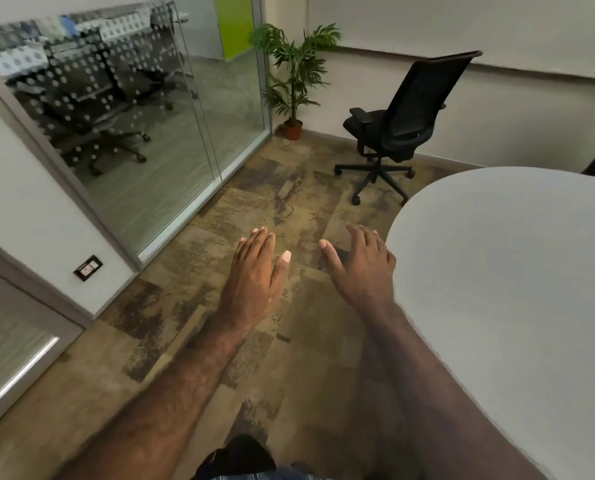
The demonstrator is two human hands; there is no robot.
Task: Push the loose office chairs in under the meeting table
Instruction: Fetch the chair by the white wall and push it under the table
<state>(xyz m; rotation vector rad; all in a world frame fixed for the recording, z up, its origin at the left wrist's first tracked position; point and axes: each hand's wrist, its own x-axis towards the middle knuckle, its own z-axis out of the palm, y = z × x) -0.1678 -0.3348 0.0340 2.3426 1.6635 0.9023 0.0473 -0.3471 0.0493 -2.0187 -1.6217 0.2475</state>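
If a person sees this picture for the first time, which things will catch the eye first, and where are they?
Two open hands, left and right, reach forward over the floor in the centre and hold nothing. A black chair stands alone near the far wall, apart from the white table on the right. A potted plant stands in the corner beside the glass wall.

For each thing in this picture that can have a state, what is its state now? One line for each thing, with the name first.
Left hand: open, fingers straight, holds nothing.
Right hand: open, fingers spread, holds nothing.
Office chair: upright, loose, apart from the table, not pushed in.
Meeting table: top bare where it shows.
Potted plant: upright in the corner.
Glass door: whether shut, cannot tell.
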